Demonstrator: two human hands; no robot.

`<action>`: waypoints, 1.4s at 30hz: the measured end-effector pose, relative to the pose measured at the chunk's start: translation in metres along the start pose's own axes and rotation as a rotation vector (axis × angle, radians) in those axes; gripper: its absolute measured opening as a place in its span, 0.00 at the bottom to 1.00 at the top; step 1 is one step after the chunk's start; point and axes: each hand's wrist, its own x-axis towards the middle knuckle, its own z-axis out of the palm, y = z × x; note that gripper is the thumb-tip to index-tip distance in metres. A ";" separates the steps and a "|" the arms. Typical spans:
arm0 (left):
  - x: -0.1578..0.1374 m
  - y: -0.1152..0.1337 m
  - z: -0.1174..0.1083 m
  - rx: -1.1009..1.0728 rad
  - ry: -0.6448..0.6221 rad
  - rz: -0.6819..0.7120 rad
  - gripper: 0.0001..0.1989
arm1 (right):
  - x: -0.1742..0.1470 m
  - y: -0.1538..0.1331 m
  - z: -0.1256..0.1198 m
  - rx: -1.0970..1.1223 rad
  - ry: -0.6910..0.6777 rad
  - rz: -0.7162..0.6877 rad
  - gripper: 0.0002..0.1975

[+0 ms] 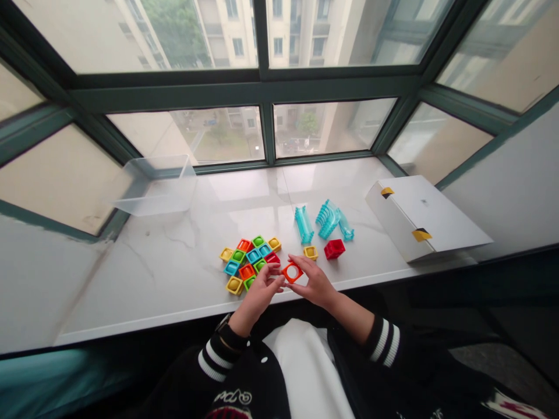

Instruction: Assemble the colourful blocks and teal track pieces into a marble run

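An orange-red block (pixel 286 273) with a round hole through it is pinched between the thumb and fingers of my right hand (pixel 315 284). My left hand (pixel 261 291) is just left of that block, thumb and fingers slightly apart, fingertips close to its edge; whether they touch it I cannot tell. Beside my left hand lies a cluster of colourful square marble-run blocks (pixel 254 256) in yellow, green, blue, orange and red, partly hidden by my fingers. A single yellow block (pixel 310 252) rests just beyond my right hand, with a red block (pixel 334 249) to its right.
Translucent blue track pieces (pixel 304 225) and curved ones (pixel 327 219) lie behind the loose blocks. A clear plastic bin (pixel 161 195) stands at the back left of the white marble-look sill (pixel 174 279). To the right is a white box (pixel 430 215) with yellow-black tabs. Windows enclose the far side.
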 end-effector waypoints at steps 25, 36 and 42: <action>-0.004 0.015 -0.045 0.054 0.259 0.033 0.28 | -0.079 0.092 -0.080 -0.308 0.176 0.423 0.27; -0.004 0.011 -0.049 0.043 0.268 0.042 0.27 | -0.082 0.105 -0.080 -0.360 0.146 0.451 0.29; -0.004 0.010 -0.051 0.042 0.263 0.040 0.27 | -0.083 0.104 -0.081 -0.358 0.139 0.446 0.34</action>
